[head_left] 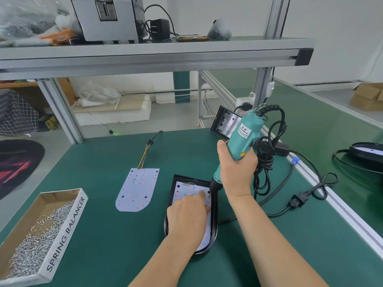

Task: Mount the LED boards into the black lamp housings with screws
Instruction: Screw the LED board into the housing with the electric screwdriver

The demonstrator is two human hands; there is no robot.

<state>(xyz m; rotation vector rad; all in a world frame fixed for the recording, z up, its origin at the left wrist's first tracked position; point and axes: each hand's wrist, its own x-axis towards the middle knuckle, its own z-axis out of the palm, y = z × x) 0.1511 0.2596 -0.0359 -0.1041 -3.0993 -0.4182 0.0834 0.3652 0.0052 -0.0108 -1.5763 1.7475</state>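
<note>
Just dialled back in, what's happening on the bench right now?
The person's right hand grips a teal electric screwdriver, its bit down at the upper right corner of the white LED board seated in the black lamp housing. The left hand rests on that board, index finger stretched toward the bit. A second white LED board with coloured wires lies loose on the green mat, left of the housing, and the cardboard tray of silver screws sits at the near left.

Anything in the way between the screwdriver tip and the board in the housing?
Nothing visible. The screwdriver in the right hand has its tip at the far right corner of the board; the left hand rests on the board, forefinger close beside the tip.
</note>
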